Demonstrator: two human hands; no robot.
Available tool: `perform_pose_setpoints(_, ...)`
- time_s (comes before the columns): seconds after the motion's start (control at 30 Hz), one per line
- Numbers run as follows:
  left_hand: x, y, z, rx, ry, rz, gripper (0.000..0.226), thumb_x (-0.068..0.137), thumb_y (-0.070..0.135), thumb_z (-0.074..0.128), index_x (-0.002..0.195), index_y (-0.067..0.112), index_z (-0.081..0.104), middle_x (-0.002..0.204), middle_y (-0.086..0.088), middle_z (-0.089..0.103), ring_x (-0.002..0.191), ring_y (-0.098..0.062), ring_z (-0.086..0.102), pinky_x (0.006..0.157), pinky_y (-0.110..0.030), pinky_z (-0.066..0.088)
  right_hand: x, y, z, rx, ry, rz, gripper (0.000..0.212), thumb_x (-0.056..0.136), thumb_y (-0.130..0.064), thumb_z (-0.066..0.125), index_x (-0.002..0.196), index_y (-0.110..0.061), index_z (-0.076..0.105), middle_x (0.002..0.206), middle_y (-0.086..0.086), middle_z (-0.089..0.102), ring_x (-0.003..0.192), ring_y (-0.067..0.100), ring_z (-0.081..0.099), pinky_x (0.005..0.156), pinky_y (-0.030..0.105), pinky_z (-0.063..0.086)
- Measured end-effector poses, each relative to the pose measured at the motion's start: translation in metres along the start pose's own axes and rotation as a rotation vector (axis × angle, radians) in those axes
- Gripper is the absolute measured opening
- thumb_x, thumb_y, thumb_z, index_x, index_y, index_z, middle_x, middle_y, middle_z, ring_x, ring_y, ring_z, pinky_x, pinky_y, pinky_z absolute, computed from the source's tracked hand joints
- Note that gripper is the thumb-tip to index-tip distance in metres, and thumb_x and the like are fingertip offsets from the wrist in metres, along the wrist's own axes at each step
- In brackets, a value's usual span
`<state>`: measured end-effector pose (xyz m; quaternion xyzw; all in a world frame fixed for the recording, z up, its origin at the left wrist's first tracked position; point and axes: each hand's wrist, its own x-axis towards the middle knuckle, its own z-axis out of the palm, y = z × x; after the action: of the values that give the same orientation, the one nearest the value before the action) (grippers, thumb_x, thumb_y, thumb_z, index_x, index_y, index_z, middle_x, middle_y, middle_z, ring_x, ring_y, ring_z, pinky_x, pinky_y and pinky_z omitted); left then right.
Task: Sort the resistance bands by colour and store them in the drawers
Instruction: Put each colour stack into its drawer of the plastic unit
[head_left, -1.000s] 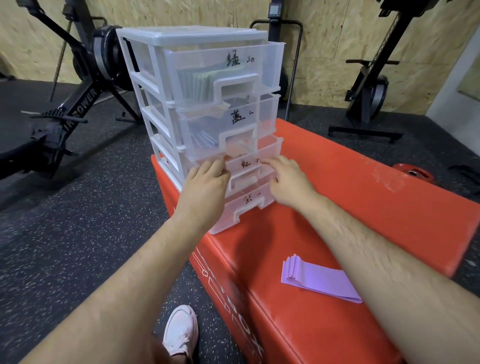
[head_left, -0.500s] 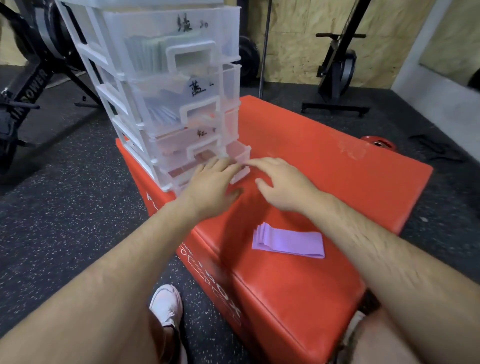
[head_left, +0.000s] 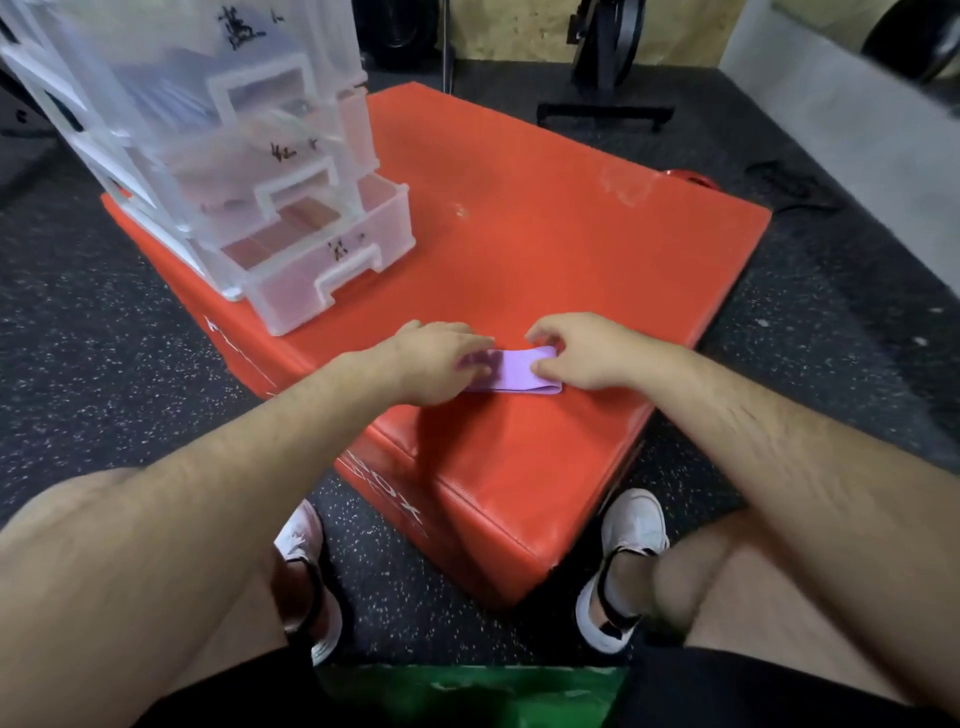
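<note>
The folded stack of purple resistance bands (head_left: 511, 370) is covered at both ends: the left hand (head_left: 434, 358) lies over its left end with fingers laid flat on the top layer, and the right hand (head_left: 576, 351) is curled around its right end, thumb low at the near edge and fingers hooked over the far edge. Whether either hand has actually closed on the bands cannot be told; nothing is lifted, and the stack lies flat on the red padded box (head_left: 545, 249), near its front edge. Well beyond the hands, at the far left corner of the box, the clear plastic drawer unit (head_left: 171, 130) stands with its bottom drawer (head_left: 332, 260) pulled out; the box's red shows through its clear floor, and the handwritten mark on its front is too blurred to be read. The upper drawers appear pushed in. The step in hand is judged to be the gathering of the purple stack. It is done well if all layers are pinched together at both ends, so that none slides off, and if the stack is kept folded and level while carried. Before it is lowered in, the open drawer's label should be checked against the colour
</note>
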<state>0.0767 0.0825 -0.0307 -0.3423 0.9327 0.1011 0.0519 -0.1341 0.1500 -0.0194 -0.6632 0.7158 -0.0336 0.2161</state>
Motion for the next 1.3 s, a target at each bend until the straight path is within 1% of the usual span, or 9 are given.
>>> perform_pose_setpoints(0.2, 0.004, -0.004, -0.001, -0.031, -0.074, -0.057, 0.055, 0.09, 0.037, 0.06, 0.142, 0.04, 0.041, 0.13, 0.006, 0.047, 0.129, -0.019, 0.046, 0.1, -0.042, 0.035, 0.005, -0.003, 0.0, 0.175, -0.087, 0.127, 0.03, 0.074, -0.018, 0.079, 0.103, -0.016, 0.073, 0.101, 0.005, 0.074, 0.087, 0.024, 0.069, 0.077, 0.035, 0.056)
perform_pose_setpoints(0.33, 0.002, 0.003, -0.009, -0.117, -0.106, -0.104, 0.066, 0.088, 0.047, 0.061, 0.147, 0.032, 0.035, 0.134, 0.003, 0.047, 0.127, -0.021, 0.048, 0.107, -0.046, 0.034, 0.007, -0.017, -0.007, 0.322, 0.015, -0.001, 0.028, 0.071, 0.0, 0.064, 0.086, -0.021, 0.073, 0.064, 0.001, 0.068, 0.053, 0.011, 0.057, 0.049, 0.021, 0.043)
perform_pose_setpoints(0.53, -0.012, -0.003, -0.025, -0.84, -0.14, -0.198, 0.013, 0.091, 0.006, 0.057, 0.1, 0.008, 0.049, 0.082, -0.016, 0.072, 0.073, -0.028, 0.075, 0.069, -0.047, 0.062, 0.014, -0.032, -0.031, 0.538, 0.128, -0.179, 0.024, 0.077, 0.004, 0.066, 0.088, -0.016, 0.073, 0.059, 0.001, 0.065, 0.055, 0.013, 0.057, 0.053, 0.022, 0.042)
perform_pose_setpoints(0.67, -0.025, -0.023, -0.047, -0.536, 0.117, -0.231, 0.016, 0.081, 0.011, 0.063, 0.081, 0.016, 0.048, 0.071, 0.001, 0.064, 0.063, -0.017, 0.064, 0.051, -0.019, 0.047, 0.034, -0.043, -0.04, 0.57, 0.229, -0.236, 0.023, 0.077, 0.005, 0.067, 0.087, -0.015, 0.072, 0.062, 0.002, 0.065, 0.057, 0.011, 0.056, 0.057, 0.025, 0.044)
perform_pose_setpoints(0.83, -0.052, -0.066, -0.07, -0.468, 0.386, -0.327, 0.016, 0.078, 0.018, 0.064, 0.093, 0.02, 0.057, 0.075, 0.005, 0.06, 0.063, -0.009, 0.053, 0.055, -0.028, 0.041, 0.072, -0.078, -0.038, 0.464, 0.426, -0.34, 0.03, 0.074, 0.001, 0.069, 0.083, -0.028, 0.071, 0.089, 0.006, 0.06, 0.069, 0.007, 0.049, 0.069, 0.017, 0.043)
perform_pose_setpoints(0.93, -0.065, -0.087, -0.079, -0.414, 0.497, -0.32, 0.022, 0.075, 0.025, 0.047, 0.088, 0.013, 0.06, 0.08, -0.002, 0.06, 0.073, -0.021, 0.054, 0.064, -0.033, 0.045, 0.099, -0.108, -0.039, 0.49, 0.526, -0.432, 0.025, 0.075, 0.002, 0.067, 0.088, -0.019, 0.074, 0.088, -0.002, 0.052, 0.068, 0.0, 0.046, 0.068, 0.01, 0.039)
perform_pose_setpoints(1.03, -0.068, -0.11, -0.084, -0.328, 0.606, -0.305, 0.022, 0.073, 0.017, 0.045, 0.084, 0.007, 0.061, 0.081, -0.004, 0.053, 0.076, -0.021, 0.048, 0.061, -0.024, 0.031, 0.127, -0.134, -0.046, 0.462, 0.576, -0.511, 0.025, 0.076, 0.002, 0.063, 0.092, -0.013, 0.075, 0.089, -0.006, 0.051, 0.072, -0.003, 0.048, 0.069, 0.011, 0.039)
perform_pose_setpoints(1.17, -0.064, -0.137, -0.089, -0.186, 0.762, -0.332, 0.027, 0.084, 0.001, 0.051, 0.109, 0.007, 0.06, 0.103, -0.012, 0.058, 0.094, -0.03, 0.054, 0.076, -0.034, 0.043, 0.158, -0.154, -0.054, 0.365, 0.622, -0.562, 0.024, 0.077, -0.002, 0.063, 0.094, -0.015, 0.075, 0.092, -0.001, 0.055, 0.078, 0.006, 0.052, 0.072, 0.019, 0.041)
perform_pose_setpoints(1.3, -0.056, -0.153, -0.088, -0.035, 0.784, -0.307, 0.036, 0.087, -0.002, 0.052, 0.117, 0.016, 0.053, 0.106, -0.012, 0.053, 0.092, -0.033, 0.051, 0.072, -0.04, 0.049, 0.178, -0.157, -0.052, 0.367, 0.61, -0.567, 0.021, 0.078, -0.007, 0.066, 0.093, -0.017, 0.076, 0.092, 0.001, 0.057, 0.083, 0.014, 0.055, 0.074, 0.023, 0.044)
